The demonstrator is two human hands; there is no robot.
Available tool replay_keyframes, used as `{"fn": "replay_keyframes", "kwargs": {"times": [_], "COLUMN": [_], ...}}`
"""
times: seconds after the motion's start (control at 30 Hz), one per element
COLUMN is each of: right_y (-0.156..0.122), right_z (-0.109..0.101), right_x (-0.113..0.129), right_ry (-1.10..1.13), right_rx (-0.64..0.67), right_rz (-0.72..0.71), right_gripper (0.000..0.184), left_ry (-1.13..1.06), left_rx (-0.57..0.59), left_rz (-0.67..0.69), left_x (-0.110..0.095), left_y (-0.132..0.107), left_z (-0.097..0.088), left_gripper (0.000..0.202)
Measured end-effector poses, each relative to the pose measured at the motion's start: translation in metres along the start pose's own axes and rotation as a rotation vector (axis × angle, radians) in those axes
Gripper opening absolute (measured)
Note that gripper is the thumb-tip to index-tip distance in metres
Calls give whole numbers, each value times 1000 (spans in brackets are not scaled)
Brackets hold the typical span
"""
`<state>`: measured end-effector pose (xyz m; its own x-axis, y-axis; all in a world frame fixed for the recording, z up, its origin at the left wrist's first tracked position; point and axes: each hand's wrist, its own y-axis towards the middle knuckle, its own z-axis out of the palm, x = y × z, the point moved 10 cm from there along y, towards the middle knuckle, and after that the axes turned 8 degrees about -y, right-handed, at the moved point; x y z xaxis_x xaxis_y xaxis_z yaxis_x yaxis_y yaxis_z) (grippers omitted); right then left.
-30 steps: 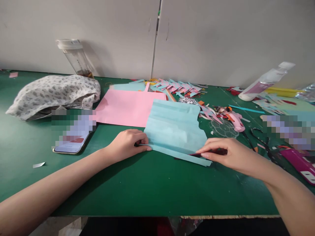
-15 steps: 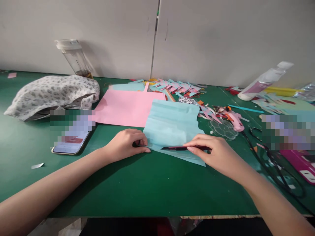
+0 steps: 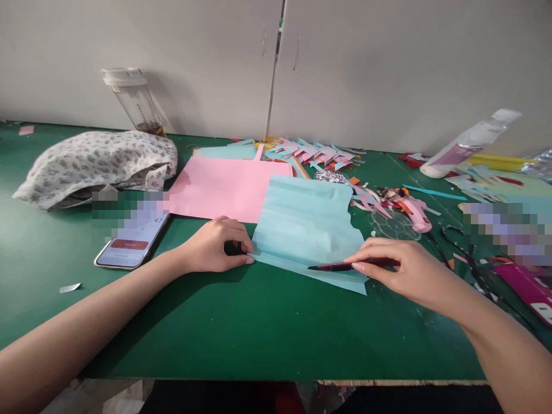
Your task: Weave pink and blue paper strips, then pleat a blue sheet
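A creased light blue sheet of paper with a wavy right edge lies in front of me, a fold running along its near side. Thumb and fingers of my left hand pinch its near left corner. My right hand is closed on a slim dark red craft knife, whose dark blade points left over the near strip of the sheet. Whether the blade touches the paper I cannot tell. Partly under the blue sheet, to its left, is pink paper.
To the left are a phone, a patterned cloth bag and a clear tumbler. Cut paper strips lie behind. At right are a pink glue gun, a clear plastic dish, a leaning bottle and black cables.
My right hand has moved right with the craft knife, away from my left hand. My left hand keeps its pinch on the paper's corner. The view has shifted slightly.
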<state>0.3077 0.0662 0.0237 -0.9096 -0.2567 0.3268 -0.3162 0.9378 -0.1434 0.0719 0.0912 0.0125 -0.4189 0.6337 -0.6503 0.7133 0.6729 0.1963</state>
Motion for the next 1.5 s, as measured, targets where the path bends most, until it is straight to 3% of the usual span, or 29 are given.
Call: {"fn": "replay_keyframes", "kwargs": {"times": [0.13,0.27,0.47,0.83,1.2,1.37,1.5], "right_y": [0,4,15,25,3,4,13], "right_z": [-8,-11,13,27,7,-9,4], "right_x": [4,28,50,54,7,13,38], "right_ry": [43,119,155,137,53,158,191], "right_rx": [-69,-204,-120,-44,59,-97,-138], "right_rz": [0,-6,-28,-70,-15,8,-24], "right_gripper": [21,21,19,19,20,22,21], "left_ry": [-55,-66,-71,-38,-35,-48,-58], "left_rx": [16,41,32,32,32,34,35], "left_rz": [-37,-58,-72,-76,-81,-76,-76], "left_x": [2,-5,-7,-8,-7,-7,-7], "left_y": [1,4,5,6,5,5,5], "left_z": [4,13,18,19,19,19,19], "left_gripper": [14,16,16,16,17,17,18]}}
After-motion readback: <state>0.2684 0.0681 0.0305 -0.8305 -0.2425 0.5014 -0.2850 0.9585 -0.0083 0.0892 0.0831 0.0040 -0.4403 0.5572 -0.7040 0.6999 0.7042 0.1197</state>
